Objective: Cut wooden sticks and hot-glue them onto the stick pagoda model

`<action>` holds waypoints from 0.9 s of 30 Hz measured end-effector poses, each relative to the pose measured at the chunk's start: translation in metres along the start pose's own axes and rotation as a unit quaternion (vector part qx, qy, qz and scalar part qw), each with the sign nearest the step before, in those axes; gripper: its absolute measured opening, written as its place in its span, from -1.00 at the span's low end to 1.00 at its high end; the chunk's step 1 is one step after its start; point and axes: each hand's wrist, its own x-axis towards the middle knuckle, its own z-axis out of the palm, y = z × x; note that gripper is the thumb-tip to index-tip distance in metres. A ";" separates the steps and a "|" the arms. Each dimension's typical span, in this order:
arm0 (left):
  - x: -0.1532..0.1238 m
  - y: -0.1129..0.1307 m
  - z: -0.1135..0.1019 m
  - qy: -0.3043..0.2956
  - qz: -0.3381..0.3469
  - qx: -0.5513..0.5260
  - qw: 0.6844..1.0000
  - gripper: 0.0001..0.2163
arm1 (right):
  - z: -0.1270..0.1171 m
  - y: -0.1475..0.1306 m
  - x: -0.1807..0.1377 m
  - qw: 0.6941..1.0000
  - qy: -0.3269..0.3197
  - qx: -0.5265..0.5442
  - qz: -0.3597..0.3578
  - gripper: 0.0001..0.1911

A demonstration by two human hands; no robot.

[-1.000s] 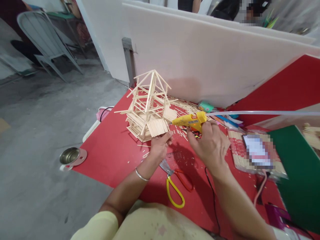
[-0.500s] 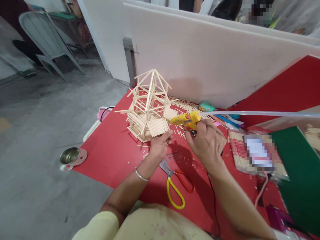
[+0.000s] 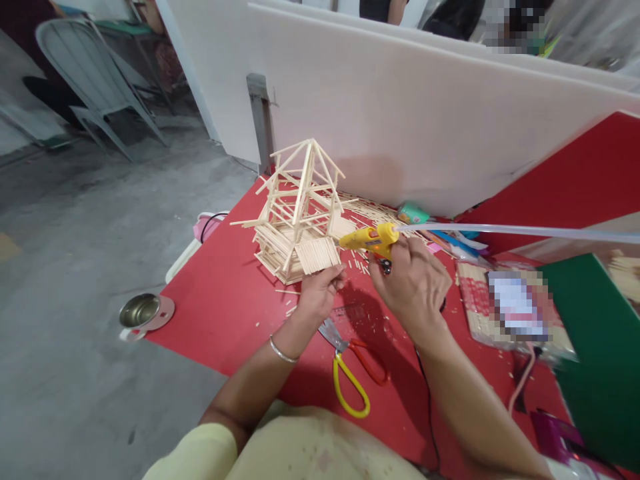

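My left hand (image 3: 321,288) is closed on the lower edge of a small panel of wooden sticks (image 3: 318,256), laid side by side. Just behind that panel stands an open-frame stick model house (image 3: 299,200) with a peaked roof frame; whether panel and model touch, I cannot tell. In my right hand (image 3: 417,283) is a yellow glue gun (image 3: 369,239), its nozzle pointing left at the panel's right edge. A long clear glue stick (image 3: 500,230) sticks out of the gun's back end. Scissors (image 3: 345,360) with one yellow and one red handle lie below my hands.
Loose sticks (image 3: 373,212) are scattered behind the model on the red tabletop (image 3: 210,300). A pack of sticks (image 3: 475,307) and a green board (image 3: 595,347) lie at right. A metal-lined cup (image 3: 145,313) is at the left edge. A white panel (image 3: 400,113) rises behind.
Almost nothing differs. The glue gun has shifted very slightly to the left at its rear, and both hands keep their hold.
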 end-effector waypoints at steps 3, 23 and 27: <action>0.000 0.000 -0.002 -0.004 -0.004 -0.002 1.000 -0.75 | 0.000 0.000 0.000 1.000 -0.003 0.004 -0.002 -0.58; -0.001 0.001 -0.001 -0.006 -0.003 0.010 1.000 -0.68 | -0.003 -0.003 0.002 1.000 -0.018 0.005 0.009 -0.58; -0.001 0.000 -0.002 -0.012 -0.005 0.014 1.000 -0.68 | -0.003 -0.003 0.002 1.000 -0.015 0.004 0.007 -0.57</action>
